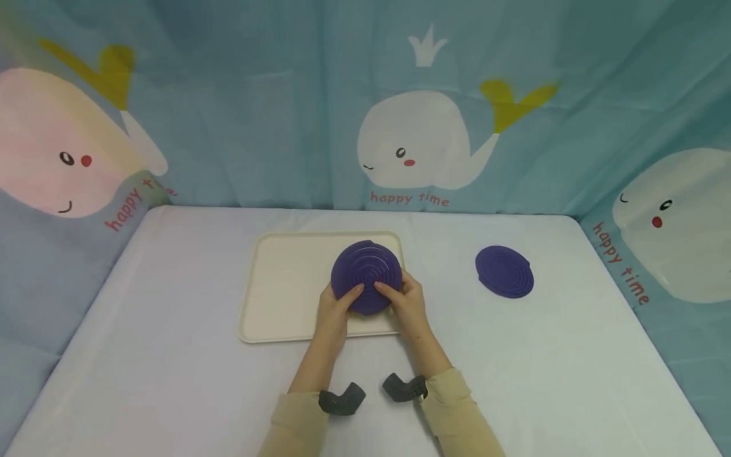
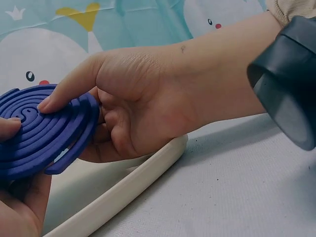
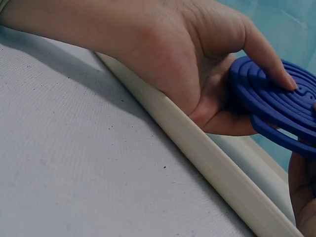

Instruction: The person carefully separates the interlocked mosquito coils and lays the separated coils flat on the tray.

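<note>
My left hand (image 1: 333, 310) and right hand (image 1: 409, 304) pinch one blue-purple disc (image 1: 367, 263) between them, both thumbs pressed on its upper face near the centre, the other fingers curled beneath its edge. How each of those fingers lies underneath I cannot fully tell. Under my thumbs the surface is a flat coil of rounded ridges and narrow grooves, winding in to a small S-shaped curl in the middle. It looks rubbery, matte close up, and at the rim a tail of the coil stands off with a slit of light behind it.

I hold it above the right part of a cream tray (image 1: 280, 285), a smooth, shallow rectangle with rounded corners and a raised lip. Behind my wrists sit dark grey, bent devices (image 1: 342, 401), next to beige sleeves (image 1: 297, 422) bunched in soft folds.

The white tablecloth (image 1: 171, 368) has a fine woven grain, flecked with dark specks. On it, well to the right of the tray, lies a second disc (image 1: 504, 271), ridged alike, with little tabs at its edge. Beyond hangs a creased blue curtain (image 1: 257, 127) printed with plump whales.
</note>
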{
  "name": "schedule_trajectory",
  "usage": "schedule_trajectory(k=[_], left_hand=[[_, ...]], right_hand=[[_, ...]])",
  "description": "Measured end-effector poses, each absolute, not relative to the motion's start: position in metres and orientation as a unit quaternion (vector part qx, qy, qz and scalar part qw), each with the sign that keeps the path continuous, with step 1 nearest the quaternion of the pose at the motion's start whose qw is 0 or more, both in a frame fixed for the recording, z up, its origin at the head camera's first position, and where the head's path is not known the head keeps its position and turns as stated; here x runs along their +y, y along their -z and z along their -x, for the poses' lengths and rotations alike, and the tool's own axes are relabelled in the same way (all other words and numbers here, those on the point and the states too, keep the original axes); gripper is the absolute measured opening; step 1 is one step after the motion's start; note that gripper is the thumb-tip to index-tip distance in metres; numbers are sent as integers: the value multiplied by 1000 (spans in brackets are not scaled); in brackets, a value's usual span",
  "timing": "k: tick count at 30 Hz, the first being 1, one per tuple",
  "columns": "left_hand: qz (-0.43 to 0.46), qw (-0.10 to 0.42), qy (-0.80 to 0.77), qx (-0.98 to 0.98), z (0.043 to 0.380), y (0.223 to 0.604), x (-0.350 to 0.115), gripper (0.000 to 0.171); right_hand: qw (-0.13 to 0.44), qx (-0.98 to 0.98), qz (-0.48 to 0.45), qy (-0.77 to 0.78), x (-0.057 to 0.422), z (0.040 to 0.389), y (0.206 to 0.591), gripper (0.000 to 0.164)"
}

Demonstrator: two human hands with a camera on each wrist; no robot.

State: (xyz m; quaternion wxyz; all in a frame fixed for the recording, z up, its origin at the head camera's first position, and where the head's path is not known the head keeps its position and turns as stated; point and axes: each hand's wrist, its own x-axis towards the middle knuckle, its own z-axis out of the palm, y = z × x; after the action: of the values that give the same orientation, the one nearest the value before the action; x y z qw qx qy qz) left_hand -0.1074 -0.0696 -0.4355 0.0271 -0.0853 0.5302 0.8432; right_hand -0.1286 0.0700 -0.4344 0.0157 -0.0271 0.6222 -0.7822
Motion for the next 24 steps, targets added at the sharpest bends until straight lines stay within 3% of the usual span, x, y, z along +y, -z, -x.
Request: schedule_trajectory(k=[7, 15, 24], left_hand=[[80, 15, -833, 547, 106, 437, -71, 61], [65, 6, -802, 593, 106, 438, -70, 58], [43, 13, -797, 603, 107, 438, -69, 57]], right_hand=[[-4, 639, 26, 769, 67, 129, 435, 35], [2, 644, 25, 764, 68, 129, 435, 42], [-16, 629, 5, 777, 69, 130, 436, 38]])
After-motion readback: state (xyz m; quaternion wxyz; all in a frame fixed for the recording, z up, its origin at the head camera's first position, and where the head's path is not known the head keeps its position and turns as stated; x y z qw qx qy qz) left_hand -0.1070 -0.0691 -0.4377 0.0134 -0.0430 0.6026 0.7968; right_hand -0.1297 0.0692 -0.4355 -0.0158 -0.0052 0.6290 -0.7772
